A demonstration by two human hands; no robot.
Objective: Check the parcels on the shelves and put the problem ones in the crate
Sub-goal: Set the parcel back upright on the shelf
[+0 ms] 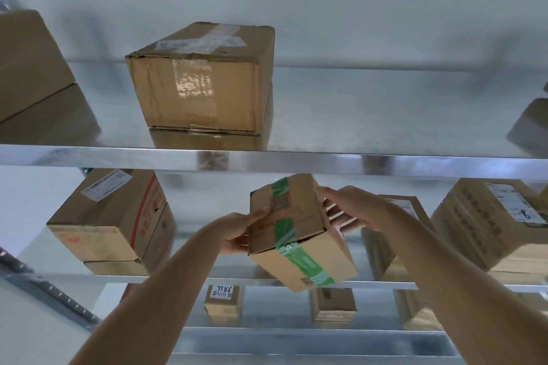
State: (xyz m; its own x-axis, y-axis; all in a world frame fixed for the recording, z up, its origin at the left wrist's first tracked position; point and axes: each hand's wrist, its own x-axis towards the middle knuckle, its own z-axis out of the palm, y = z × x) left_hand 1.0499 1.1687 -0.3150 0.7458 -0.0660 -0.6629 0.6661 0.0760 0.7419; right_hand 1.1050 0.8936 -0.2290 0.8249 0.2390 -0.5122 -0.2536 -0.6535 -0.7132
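I hold a small cardboard parcel with green tape (296, 234) tilted in the air in front of the middle shelf. My left hand (240, 231) grips its left side, thumb on the top face. My right hand (353, 210) holds its right side, fingers spread along the far face. A larger taped parcel (201, 80) stands on the top shelf (355, 163) above. No crate is in view.
A red-printed parcel (112, 216) stands on the middle shelf at left, and labelled parcels (489, 222) at right. Small parcels (224, 301) stand on the lower shelf. Another box (29, 62) is at the top left. A white wall lies behind the shelves.
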